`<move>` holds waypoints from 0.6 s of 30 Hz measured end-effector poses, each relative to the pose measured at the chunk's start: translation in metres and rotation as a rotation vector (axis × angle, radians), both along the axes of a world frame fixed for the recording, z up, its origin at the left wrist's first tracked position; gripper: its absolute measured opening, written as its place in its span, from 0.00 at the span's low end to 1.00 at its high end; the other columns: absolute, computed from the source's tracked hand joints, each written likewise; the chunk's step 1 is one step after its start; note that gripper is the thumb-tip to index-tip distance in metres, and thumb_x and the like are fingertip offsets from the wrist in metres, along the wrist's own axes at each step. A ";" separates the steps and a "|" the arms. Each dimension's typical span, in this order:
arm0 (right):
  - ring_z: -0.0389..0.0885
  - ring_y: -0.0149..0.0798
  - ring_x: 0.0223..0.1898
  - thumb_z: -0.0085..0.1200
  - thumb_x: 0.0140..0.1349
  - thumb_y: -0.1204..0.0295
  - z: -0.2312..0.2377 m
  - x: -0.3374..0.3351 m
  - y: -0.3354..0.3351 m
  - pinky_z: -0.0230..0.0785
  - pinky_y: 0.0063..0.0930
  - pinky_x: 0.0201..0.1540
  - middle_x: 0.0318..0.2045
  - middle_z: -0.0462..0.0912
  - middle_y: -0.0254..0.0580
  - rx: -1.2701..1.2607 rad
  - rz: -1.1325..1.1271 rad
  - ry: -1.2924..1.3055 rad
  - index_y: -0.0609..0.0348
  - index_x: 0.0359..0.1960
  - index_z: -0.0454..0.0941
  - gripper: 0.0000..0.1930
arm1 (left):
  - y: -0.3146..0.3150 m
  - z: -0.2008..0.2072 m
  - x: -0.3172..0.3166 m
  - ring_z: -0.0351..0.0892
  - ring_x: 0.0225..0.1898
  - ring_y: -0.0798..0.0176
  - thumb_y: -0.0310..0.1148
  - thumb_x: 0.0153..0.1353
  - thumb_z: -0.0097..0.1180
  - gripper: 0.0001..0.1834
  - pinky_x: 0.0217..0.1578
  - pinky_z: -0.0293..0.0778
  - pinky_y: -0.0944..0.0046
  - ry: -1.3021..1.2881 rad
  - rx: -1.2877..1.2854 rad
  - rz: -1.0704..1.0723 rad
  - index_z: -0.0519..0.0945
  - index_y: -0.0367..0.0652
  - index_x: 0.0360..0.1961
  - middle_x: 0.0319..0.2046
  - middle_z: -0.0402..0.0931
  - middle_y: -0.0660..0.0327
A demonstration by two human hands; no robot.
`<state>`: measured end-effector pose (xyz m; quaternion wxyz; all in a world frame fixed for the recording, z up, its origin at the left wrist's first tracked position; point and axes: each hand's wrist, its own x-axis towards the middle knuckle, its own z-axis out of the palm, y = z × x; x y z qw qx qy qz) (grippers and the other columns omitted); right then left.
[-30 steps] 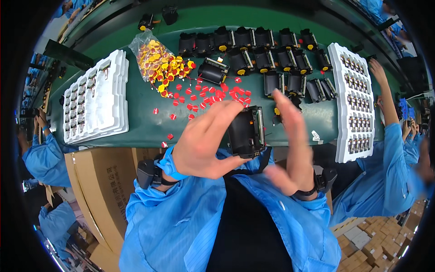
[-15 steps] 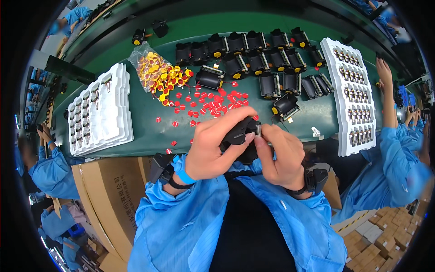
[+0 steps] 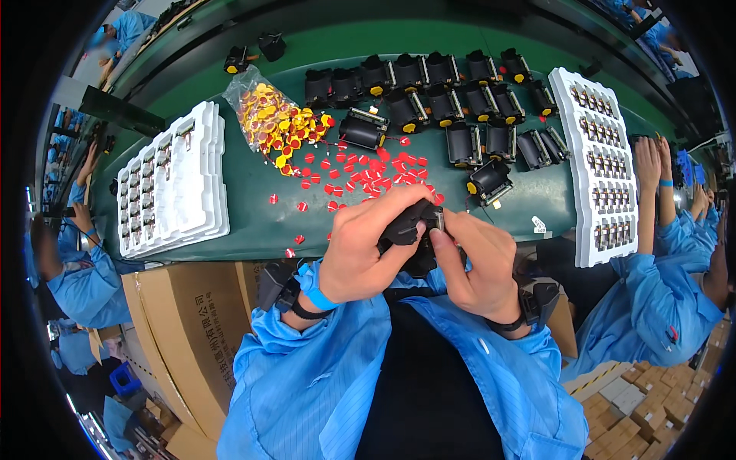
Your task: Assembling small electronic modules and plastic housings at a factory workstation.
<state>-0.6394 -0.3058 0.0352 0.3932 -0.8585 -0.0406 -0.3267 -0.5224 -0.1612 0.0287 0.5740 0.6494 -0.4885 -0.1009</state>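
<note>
Close in front of me, a black plastic housing [image 3: 404, 228] is held between both hands at the table's near edge. My left hand [image 3: 359, 249] wraps around it from the left, thumb bent over its near side. On the other side my right hand [image 3: 484, 264] pinches its right end, thumb and fingers at a small silvery part [image 3: 436, 221]. My fingers cover much of the housing. Just beyond lie scattered red round pieces [image 3: 373, 182] and a similar black housing [image 3: 489, 181] with a yellow disc.
Rows of black housings [image 3: 447, 105] stand at the back of the green table [image 3: 253, 211]. A clear bag [image 3: 244, 86] spills yellow and red discs. White trays of small metal parts flank the table, left [image 3: 201, 207] and right [image 3: 569, 146]. A cardboard box [image 3: 180, 322] stands lower left; a co-worker's hands [image 3: 653, 161] are far right.
My hands keep nearly the same hold on the housing, with the right thumb slightly shifted. The table shifts a little in view. At the right, the co-worker's raised hand has come down beside another hand.
</note>
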 end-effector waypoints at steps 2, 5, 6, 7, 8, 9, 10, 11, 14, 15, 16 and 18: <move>0.74 0.44 0.21 0.58 0.55 0.87 0.006 -0.003 0.002 0.64 0.35 0.22 0.24 0.76 0.49 -0.088 0.003 0.123 0.77 0.42 0.76 0.12 | 0.000 -0.001 -0.004 0.83 0.31 0.55 0.21 0.56 0.60 0.22 0.33 0.76 0.63 0.039 0.038 0.067 0.77 0.38 0.53 0.36 0.81 0.51; 0.74 0.45 0.21 0.59 0.55 0.86 0.006 -0.005 0.007 0.65 0.37 0.23 0.25 0.77 0.50 -0.115 -0.048 0.075 0.77 0.42 0.76 0.12 | -0.002 0.006 -0.006 0.82 0.29 0.54 0.21 0.54 0.59 0.24 0.32 0.76 0.62 -0.034 0.022 0.086 0.75 0.36 0.55 0.35 0.80 0.51; 0.74 0.45 0.21 0.59 0.55 0.86 0.007 -0.005 0.005 0.65 0.37 0.23 0.25 0.77 0.50 -0.114 -0.048 0.075 0.77 0.42 0.76 0.12 | -0.001 0.008 -0.007 0.82 0.29 0.54 0.21 0.54 0.59 0.24 0.32 0.76 0.62 -0.034 0.024 0.086 0.75 0.36 0.55 0.35 0.80 0.51; 0.74 0.45 0.21 0.60 0.55 0.86 0.009 -0.005 0.000 0.65 0.37 0.22 0.25 0.77 0.50 -0.069 0.015 0.111 0.76 0.41 0.76 0.12 | 0.001 0.010 -0.007 0.82 0.29 0.53 0.21 0.54 0.59 0.25 0.32 0.76 0.62 0.016 -0.003 0.017 0.74 0.35 0.56 0.34 0.80 0.51; 0.74 0.46 0.21 0.60 0.54 0.85 0.010 -0.005 -0.003 0.64 0.37 0.22 0.25 0.77 0.49 -0.026 0.078 0.147 0.76 0.41 0.76 0.12 | 0.002 0.011 -0.006 0.82 0.29 0.51 0.21 0.54 0.58 0.26 0.31 0.76 0.61 0.065 -0.030 -0.052 0.73 0.35 0.57 0.33 0.80 0.51; 0.74 0.46 0.21 0.60 0.54 0.85 0.009 -0.004 -0.002 0.64 0.37 0.22 0.25 0.77 0.49 -0.026 0.079 0.146 0.76 0.41 0.76 0.12 | 0.002 0.009 -0.006 0.82 0.29 0.51 0.21 0.54 0.58 0.26 0.31 0.76 0.61 0.064 -0.030 -0.050 0.73 0.35 0.57 0.33 0.80 0.51; 0.75 0.46 0.20 0.61 0.54 0.85 0.007 -0.004 -0.001 0.65 0.38 0.22 0.24 0.77 0.49 -0.052 0.056 0.163 0.75 0.40 0.77 0.12 | 0.000 0.005 -0.006 0.82 0.29 0.50 0.21 0.54 0.57 0.26 0.32 0.76 0.59 0.011 -0.055 -0.035 0.72 0.34 0.57 0.32 0.79 0.51; 0.75 0.46 0.20 0.62 0.54 0.84 0.006 -0.002 0.001 0.65 0.38 0.22 0.23 0.77 0.48 -0.078 0.036 0.178 0.74 0.39 0.77 0.11 | 0.001 0.001 -0.006 0.83 0.29 0.48 0.22 0.54 0.56 0.26 0.32 0.77 0.58 -0.043 -0.080 -0.017 0.71 0.33 0.57 0.31 0.79 0.51; 0.76 0.47 0.20 0.63 0.53 0.83 0.003 0.004 0.011 0.66 0.37 0.23 0.21 0.76 0.47 -0.120 0.033 0.119 0.71 0.36 0.78 0.10 | 0.011 -0.002 -0.006 0.83 0.30 0.47 0.25 0.56 0.58 0.24 0.32 0.76 0.57 -0.012 -0.083 0.045 0.72 0.32 0.56 0.31 0.78 0.50; 0.76 0.47 0.20 0.63 0.53 0.83 0.004 0.004 0.012 0.66 0.37 0.23 0.21 0.76 0.47 -0.129 0.054 0.094 0.71 0.36 0.78 0.10 | 0.013 -0.004 -0.007 0.83 0.30 0.47 0.25 0.56 0.58 0.24 0.32 0.76 0.57 -0.036 -0.091 0.067 0.72 0.32 0.56 0.31 0.78 0.50; 0.77 0.47 0.21 0.64 0.52 0.83 0.009 0.003 0.012 0.66 0.37 0.23 0.20 0.75 0.47 -0.069 0.061 0.147 0.70 0.35 0.78 0.09 | 0.011 -0.004 -0.005 0.82 0.29 0.47 0.26 0.57 0.58 0.24 0.32 0.76 0.56 -0.062 -0.108 0.083 0.72 0.32 0.55 0.31 0.78 0.50; 0.77 0.47 0.20 0.65 0.51 0.82 0.022 0.003 0.009 0.65 0.36 0.21 0.20 0.75 0.47 -0.025 0.104 0.190 0.69 0.32 0.78 0.09 | 0.009 -0.004 0.000 0.82 0.29 0.47 0.30 0.59 0.59 0.22 0.30 0.75 0.55 -0.093 -0.196 0.095 0.73 0.32 0.53 0.30 0.78 0.50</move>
